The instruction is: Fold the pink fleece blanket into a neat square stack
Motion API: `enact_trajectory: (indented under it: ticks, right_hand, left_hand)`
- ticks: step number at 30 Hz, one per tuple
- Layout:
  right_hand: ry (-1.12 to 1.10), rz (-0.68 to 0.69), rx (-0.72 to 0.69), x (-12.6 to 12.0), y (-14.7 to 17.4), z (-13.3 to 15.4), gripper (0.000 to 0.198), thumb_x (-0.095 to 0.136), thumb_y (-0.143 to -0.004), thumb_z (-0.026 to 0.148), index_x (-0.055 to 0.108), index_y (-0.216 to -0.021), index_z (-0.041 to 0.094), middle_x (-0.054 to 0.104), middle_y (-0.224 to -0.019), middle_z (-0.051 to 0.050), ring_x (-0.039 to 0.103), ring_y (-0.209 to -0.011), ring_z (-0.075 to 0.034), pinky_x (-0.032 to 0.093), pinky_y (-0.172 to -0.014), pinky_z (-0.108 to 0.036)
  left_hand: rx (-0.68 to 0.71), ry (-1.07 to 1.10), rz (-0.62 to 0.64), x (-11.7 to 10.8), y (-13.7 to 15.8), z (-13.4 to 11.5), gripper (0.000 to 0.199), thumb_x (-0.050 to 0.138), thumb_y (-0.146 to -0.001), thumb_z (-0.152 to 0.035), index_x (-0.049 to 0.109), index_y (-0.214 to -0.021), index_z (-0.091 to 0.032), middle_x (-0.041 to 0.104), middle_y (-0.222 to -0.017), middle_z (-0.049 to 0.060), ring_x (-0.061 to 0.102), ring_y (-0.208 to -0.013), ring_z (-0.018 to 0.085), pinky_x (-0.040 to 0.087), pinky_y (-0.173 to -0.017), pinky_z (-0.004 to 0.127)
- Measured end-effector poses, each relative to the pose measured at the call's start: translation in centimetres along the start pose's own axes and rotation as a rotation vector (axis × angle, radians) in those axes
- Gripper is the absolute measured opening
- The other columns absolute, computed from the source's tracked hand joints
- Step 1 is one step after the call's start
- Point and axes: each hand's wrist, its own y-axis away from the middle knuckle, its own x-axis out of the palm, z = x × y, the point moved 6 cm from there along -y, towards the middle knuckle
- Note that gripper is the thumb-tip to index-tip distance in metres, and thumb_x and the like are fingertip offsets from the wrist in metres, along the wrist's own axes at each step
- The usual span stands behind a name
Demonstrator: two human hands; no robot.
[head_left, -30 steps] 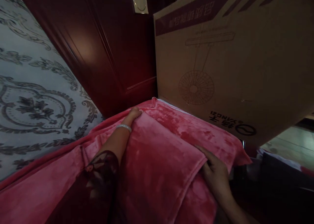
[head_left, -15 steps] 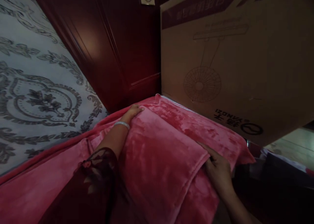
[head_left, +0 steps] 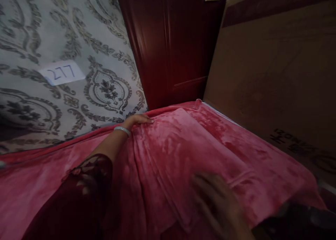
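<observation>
From where I watch, the relation that matters is how the folded plush flap (head_left: 181,142) lies between my two hands. My left hand (head_left: 136,120), palm down with fingers drawn close together, touches the pink-red velour blanket (head_left: 265,159); I can't tell whether it pinches any cloth or only rests there. The flap lies just to the right of those fingertips and spreads from them toward me. Its far folded edge slants away from the left hand, running rightward and nearer, to a spot just beyond my right hand (head_left: 220,201). I take that edge as the long axis, so the left hand is nearer its far end and the right hand nearer its close end. The right hand is over the lower right part of the flap, its fingers seemingly parted, but blur keeps me from telling whether it grips, touches or clears the cloth.

Narrow creases run from beneath the left hand toward me. Beyond that hand are the patterned wallpaper (head_left: 107,87) and the dark red panelled door (head_left: 183,50); beyond the right hand stands the printed cardboard carton (head_left: 257,68).
</observation>
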Motion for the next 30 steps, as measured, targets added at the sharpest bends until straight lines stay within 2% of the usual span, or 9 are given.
enact_trajectory:
  ticks: [3, 7, 11, 16, 18, 21, 24, 27, 30]
  right_hand:
    - [-0.038, 0.233, -0.058, 3.4, -0.3, 3.3, 0.049, 0.067, -0.087, 0.034, 0.062, -0.135, 0.026, 0.07, -0.119, -0.011, 0.066, -0.104, -0.029, 0.055, -0.089, -0.043]
    - [0.019, 0.324, 0.036, 5.5, 0.3, 4.1, 0.057, 0.065, -0.081, 0.021, 0.061, -0.138, 0.025, 0.067, -0.117, -0.012, 0.062, -0.101, -0.03, 0.052, -0.087, -0.048]
    - [-0.04, 0.35, 0.057, 5.5, 0.5, 4.2, 0.039, 0.061, -0.087, 0.021, 0.069, -0.125, 0.024, 0.067, -0.113, -0.012, 0.061, -0.099, -0.029, 0.05, -0.086, -0.046]
    - [-0.13, 0.364, 0.082, 3.8, -1.5, 3.4, 0.026, 0.055, -0.097, 0.032, 0.073, -0.114, 0.023, 0.071, -0.109, -0.01, 0.065, -0.099, -0.026, 0.052, -0.089, -0.042]
    - [-0.083, 0.319, 0.069, 3.6, -3.5, 2.9, 0.033, 0.051, -0.099, 0.034, 0.07, -0.124, 0.021, 0.07, -0.12, -0.013, 0.064, -0.11, -0.028, 0.051, -0.097, -0.044]
    - [0.021, 0.344, -0.003, 5.2, -7.1, 2.8, 0.052, 0.053, -0.098, 0.038, 0.054, -0.147, 0.02, 0.053, -0.151, -0.015, 0.046, -0.139, -0.034, 0.04, -0.112, -0.053]
    - [0.097, 0.469, -0.028, 8.6, -9.4, 3.4, 0.065, 0.054, -0.098, 0.043, 0.037, -0.159, 0.025, 0.027, -0.167, -0.013, 0.021, -0.154, -0.038, 0.026, -0.118, -0.063]
    - [0.113, 0.646, -0.048, 12.2, -9.0, 4.1, 0.068, 0.054, -0.098, 0.05, 0.036, -0.159, 0.026, 0.023, -0.168, -0.012, 0.015, -0.155, -0.039, 0.02, -0.119, -0.067]
    - [0.132, 0.697, -0.08, 14.2, -7.6, 4.1, 0.068, 0.053, -0.097, 0.055, 0.039, -0.158, 0.027, 0.024, -0.168, -0.012, 0.016, -0.155, -0.039, 0.016, -0.119, -0.069]
  left_hand:
    - [-0.035, -0.069, 0.102, 0.3, 1.0, 1.1, 0.015, 0.084, -0.062, -0.02, 0.07, -0.067, -0.016, 0.065, -0.06, -0.001, 0.055, -0.058, 0.015, 0.042, -0.053, 0.024]
    - [-0.005, -0.135, 0.033, 0.6, 1.3, 2.2, 0.019, 0.079, -0.076, -0.023, 0.063, -0.066, -0.016, 0.057, -0.06, -0.004, 0.049, -0.056, 0.011, 0.043, -0.056, 0.024]
    - [0.054, -0.2, -0.092, 1.1, 2.0, 3.2, 0.022, 0.068, -0.09, -0.028, 0.06, -0.073, -0.016, 0.059, -0.071, -0.003, 0.056, -0.066, 0.012, 0.049, -0.068, 0.028]
    - [0.138, -0.265, -0.197, 0.7, 3.6, 2.3, 0.005, 0.067, -0.08, -0.02, 0.07, -0.078, -0.016, 0.068, -0.076, 0.003, 0.065, -0.083, 0.021, 0.049, -0.078, 0.028]
    - [0.172, -0.305, -0.231, 0.0, 4.6, 1.2, 0.02, 0.067, -0.079, -0.02, 0.074, -0.096, -0.014, 0.073, -0.095, 0.008, 0.067, -0.101, 0.026, 0.048, -0.091, 0.03]
    - [0.236, -0.366, -0.236, -0.9, 7.5, 0.1, 0.041, 0.065, -0.083, -0.022, 0.069, -0.123, -0.014, 0.069, -0.128, 0.012, 0.059, -0.126, 0.027, 0.04, -0.109, 0.031]
    - [0.264, -0.418, -0.25, -1.2, 12.0, 1.0, 0.053, 0.06, -0.089, -0.028, 0.058, -0.14, -0.016, 0.058, -0.147, 0.012, 0.049, -0.138, 0.027, 0.033, -0.117, 0.034]
    - [0.209, -0.538, -0.335, -0.3, 16.6, 3.8, 0.062, 0.055, -0.093, -0.038, 0.047, -0.15, -0.013, 0.047, -0.155, 0.019, 0.037, -0.147, 0.034, 0.027, -0.121, 0.047]
    - [0.126, -0.662, -0.318, 2.4, 19.5, 6.6, 0.064, 0.049, -0.097, -0.047, 0.041, -0.154, -0.017, 0.039, -0.16, 0.021, 0.031, -0.15, 0.038, 0.026, -0.119, 0.056]
